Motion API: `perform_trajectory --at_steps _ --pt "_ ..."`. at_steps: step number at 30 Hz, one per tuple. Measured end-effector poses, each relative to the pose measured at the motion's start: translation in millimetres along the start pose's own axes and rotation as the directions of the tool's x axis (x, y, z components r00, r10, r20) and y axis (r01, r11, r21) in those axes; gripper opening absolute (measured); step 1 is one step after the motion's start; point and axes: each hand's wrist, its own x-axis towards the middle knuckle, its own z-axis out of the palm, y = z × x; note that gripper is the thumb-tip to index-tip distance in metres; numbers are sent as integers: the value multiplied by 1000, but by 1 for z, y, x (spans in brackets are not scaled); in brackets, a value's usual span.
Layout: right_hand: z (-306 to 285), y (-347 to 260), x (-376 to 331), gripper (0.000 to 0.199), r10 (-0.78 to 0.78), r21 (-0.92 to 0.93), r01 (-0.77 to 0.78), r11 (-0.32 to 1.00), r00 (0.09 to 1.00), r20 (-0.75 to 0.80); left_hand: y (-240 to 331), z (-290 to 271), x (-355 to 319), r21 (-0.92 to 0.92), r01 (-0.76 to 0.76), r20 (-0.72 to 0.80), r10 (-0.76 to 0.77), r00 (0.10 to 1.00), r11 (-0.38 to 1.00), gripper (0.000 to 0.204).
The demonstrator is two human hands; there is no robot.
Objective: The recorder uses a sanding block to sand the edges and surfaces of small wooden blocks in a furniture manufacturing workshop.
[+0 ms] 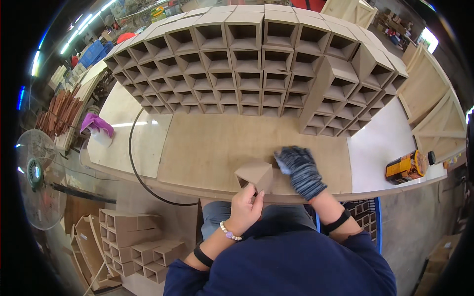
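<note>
Gripping a square wooden tube [256, 176] with left fingers [245, 207], its open end facing the person; gloved right hand [300, 170] rests on it.

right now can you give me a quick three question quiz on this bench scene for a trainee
1. True or false: the left hand is bare and the right hand wears a knit glove.
2. Which does the left hand hold at the bench edge? A) small square wooden box B) a hammer C) a paint brush
3. Fill in: the orange and black tool lies on the person's ____ side of the workbench.

Key:
1. true
2. A
3. right
</note>
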Motion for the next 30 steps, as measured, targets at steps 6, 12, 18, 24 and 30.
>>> perform_trajectory --at_steps 6,12,18,24,30 --pt "3 -7 -25 32 -317 -71 310 948 908 -272 -4 0 -3 209 -122 44 115 992 970 13" --pt "4 20 -34 44 -140 -95 116 989 941 -309 -9 6 -8 285 -226 85 211 974 931 10" --pt "16 14 -26 45 -126 -95 115 989 984 -123 -6 -1 -10 17 89 100 -90 991 996 17" --pt "5 18 -19 43 -98 93 178 980 826 -555 2 0 5 -374 236 -65 -280 958 897 20" --pt "3 -43 -25 35 -397 111 453 884 856 -331 -12 9 1 28 -25 -141 28 990 999 11"
